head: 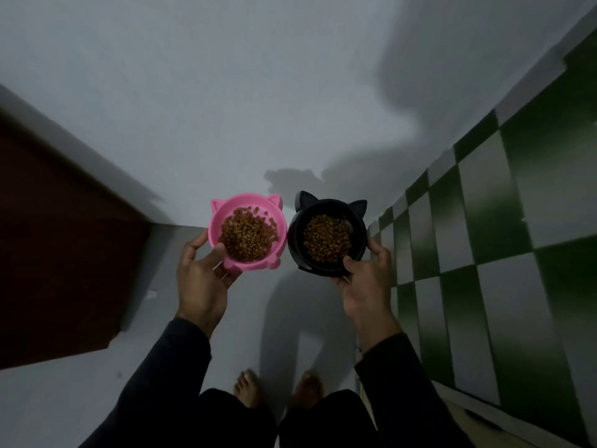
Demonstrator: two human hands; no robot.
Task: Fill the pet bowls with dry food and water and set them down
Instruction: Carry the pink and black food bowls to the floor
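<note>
Holding the pink bowl [217, 221], ears pointing away, the left hand [202, 276] clamps its rim; right hand [366, 279] clamps the black bowl [295, 234] just beside it, both heaped with kibble [248, 237].

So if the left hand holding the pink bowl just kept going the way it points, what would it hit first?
Probably nothing near: ahead of the left hand and its pink cat-eared plastic bowl lies only bare pale grey floor, though depth is hard to judge.

A: Ahead of both grips, bare floor [226, 108], open. Bowls touching, no gap between.
B: Sides?
A: Brown door [64, 237] left of left grip; checkered wall [484, 237] just right of right grip.
</note>
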